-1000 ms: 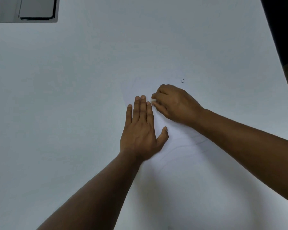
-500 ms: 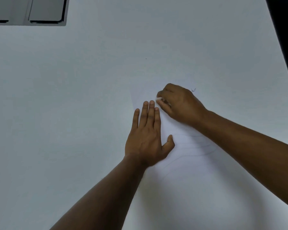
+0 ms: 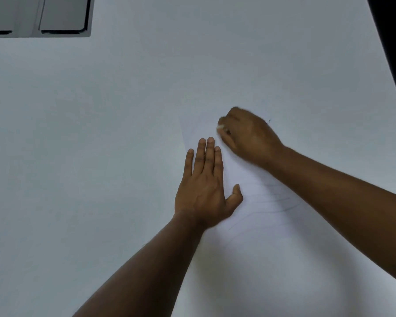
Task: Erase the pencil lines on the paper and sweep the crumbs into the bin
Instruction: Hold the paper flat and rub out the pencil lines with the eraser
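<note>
One paper (image 3: 256, 248), two hands, one eraser (image 3: 220, 127)

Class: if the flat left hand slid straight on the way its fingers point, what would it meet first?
Probably the right hand pinching a small white eraser; it sits just beyond the left hand fingertips, though slightly right, so contact is uncertain.
</note>
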